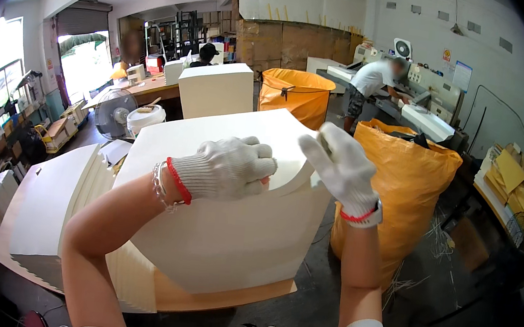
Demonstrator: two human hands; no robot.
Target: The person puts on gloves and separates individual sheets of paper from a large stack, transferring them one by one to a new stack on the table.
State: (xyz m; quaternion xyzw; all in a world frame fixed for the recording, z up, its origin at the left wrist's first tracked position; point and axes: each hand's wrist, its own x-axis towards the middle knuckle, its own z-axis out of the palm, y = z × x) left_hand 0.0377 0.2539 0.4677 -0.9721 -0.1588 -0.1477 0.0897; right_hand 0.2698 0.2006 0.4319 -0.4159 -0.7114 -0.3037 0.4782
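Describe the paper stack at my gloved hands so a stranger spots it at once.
Find the tan tabletop in the lower middle. On it, left of the nearer orange sack, stands a tall white paper stack. Unlike the shorter white stack to its left, this one has top sheets curving between the left hand and right hand.

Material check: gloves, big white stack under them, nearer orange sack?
Gloves: matt knit fabric, probably cotton or a blend; the cuffs show ribbing.
White stack: apparently paper, smooth and matt; thin layers bend near the right glove.
Orange sack: likely plastic sheeting, faint sheen and sharp creases; can't tell if woven.
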